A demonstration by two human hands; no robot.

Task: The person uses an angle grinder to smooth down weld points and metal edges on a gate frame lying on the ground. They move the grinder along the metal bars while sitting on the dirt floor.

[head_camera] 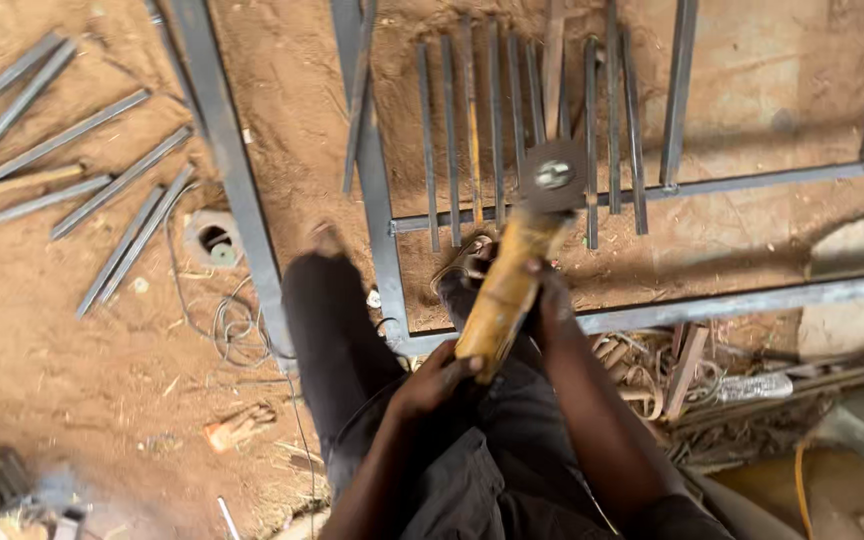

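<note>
I hold a yellow angle grinder [508, 285] with both hands. My left hand [434, 378] grips its rear end, my right hand [549, 300] wraps the body nearer the head. Its round disc [552, 175] hovers over a row of several thin steel bars [497, 130] lying across a grey metal frame [382, 200] on the sandy ground. My legs in dark trousers [337, 340] stand at the frame's near corner, one foot in a sandal [464, 262] inside it.
More loose steel bars [72, 160] lie scattered at the left. A long steel section [227, 150] runs diagonally beside them. A thin cable [237, 325] coils on the dirt. Wood scraps and debris [672, 375] pile at the right.
</note>
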